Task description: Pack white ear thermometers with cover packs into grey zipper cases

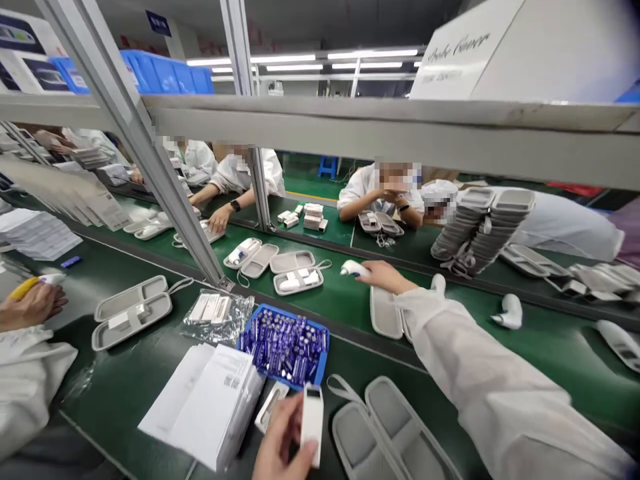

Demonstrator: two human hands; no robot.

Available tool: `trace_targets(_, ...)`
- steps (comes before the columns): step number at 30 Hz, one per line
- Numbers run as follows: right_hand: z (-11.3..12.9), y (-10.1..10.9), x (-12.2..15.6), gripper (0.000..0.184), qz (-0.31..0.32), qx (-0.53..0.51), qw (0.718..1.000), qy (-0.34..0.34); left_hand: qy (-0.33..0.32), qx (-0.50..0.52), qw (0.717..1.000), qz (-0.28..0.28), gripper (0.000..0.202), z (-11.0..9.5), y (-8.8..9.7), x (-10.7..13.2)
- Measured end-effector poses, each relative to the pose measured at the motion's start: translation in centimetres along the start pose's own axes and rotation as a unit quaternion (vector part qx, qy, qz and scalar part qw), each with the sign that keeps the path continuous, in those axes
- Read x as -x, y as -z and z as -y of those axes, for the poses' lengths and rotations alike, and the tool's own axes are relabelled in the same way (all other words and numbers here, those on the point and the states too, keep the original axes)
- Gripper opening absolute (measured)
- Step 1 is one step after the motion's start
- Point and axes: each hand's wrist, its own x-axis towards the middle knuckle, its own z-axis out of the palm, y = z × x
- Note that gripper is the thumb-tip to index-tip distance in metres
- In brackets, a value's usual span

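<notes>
My left hand (287, 433), low in the middle, has its fingers round a small white box (313, 420) held upright, with a dark top end. Beside it lies another small white box (271, 405) with a window. My right hand (385, 277) reaches out over the belt and grips a white ear thermometer (354, 269). Just below that hand is an open grey case (385, 313), partly covered by my sleeve. Another open grey case (380, 427) with a wrist strap lies right of my left hand, its compartments bare.
A blue tray (323, 373) of purple batteries stands beside white leaflets (200, 407) and bagged boxes (213, 308). Filled cases (299, 280), loose thermometers (510, 312) and stacked cases (483, 230) lie beyond. A metal post (150, 153) and shelf cross overhead. A co-worker's hand (33, 303) is left.
</notes>
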Motion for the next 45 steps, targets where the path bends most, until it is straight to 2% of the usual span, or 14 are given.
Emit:
trace_targets(3,1.6,0.3,6.3,0.031,-0.037,-0.115,0.992,-0.045,0.083,0.17,0.982,0.002,0.057,-1.8,-1.4,-0.9)
trace_targets(7,6.0,-2.8,17.7,0.054,-0.118,-0.245,0.957,-0.1,0.096,0.217,0.97,0.053,0.059,-3.3,-3.9,-1.1)
trace_targets(11,9.5,-8.5,26.8,0.063,-0.223,-0.427,0.861,-0.163,0.049,0.189,0.973,0.122,0.067,-3.9,-6.4,1.1)
trace_targets(15,10.1,-11.2,31.5,0.061,-0.229,-0.49,0.822,-0.176,0.042,0.164,0.973,0.157,0.061,-4.3,-7.8,3.7)
trace_targets(22,8.8,-10.6,34.5,0.063,-0.257,-0.632,0.705,-0.196,0.146,0.238,0.918,0.28,0.045,-5.1,-7.7,4.2)
trace_targets(24,8.1,-10.2,35.0,0.065,-0.269,-0.627,0.702,-0.202,0.094,0.172,0.938,0.285,0.037,-5.2,-7.0,3.7)
trace_targets(27,6.8,-9.9,35.6,0.064,-0.295,-0.557,0.75,-0.203,-0.063,-0.012,0.962,0.266,0.046,-5.5,-6.0,3.1)
trace_targets(31,6.0,-9.5,35.5,0.055,-0.297,-0.431,0.838,-0.152,-0.143,-0.126,0.934,0.303,0.079,-6.7,-5.3,2.8)
trace_targets(33,6.1,-9.2,35.2,0.053,-0.265,-0.431,0.855,-0.116,-0.165,-0.138,0.917,0.336,0.076,-7.6,-5.3,2.8)
trace_targets(35,6.3,-9.0,35.0,0.055,-0.211,-0.509,0.828,-0.104,-0.242,-0.172,0.88,0.371,0.056,-8.6,-5.2,2.8)
trace_targets(37,6.3,-9.0,35.2,0.057,-0.128,-0.623,0.764,-0.112,-0.38,-0.225,0.806,0.394,0.034,-9.4,-5.1,3.2)
trace_targets(39,6.3,-9.2,36.0,0.056,-0.024,-0.707,0.696,-0.118,-0.522,-0.26,0.719,0.378,0.023,-10.0,-4.9,3.8)
trace_targets(41,6.5,-9.7,37.4,0.052,0.067,-0.746,0.652,-0.12,-0.613,-0.269,0.659,0.342,0.019,-10.1,-4.7,4.4)
trace_targets(45,7.4,-11.7,40.0,0.055,0.166,-0.784,0.587,-0.114,-0.702,-0.253,0.605,0.278,0.014,-9.6,-4.5,4.7)
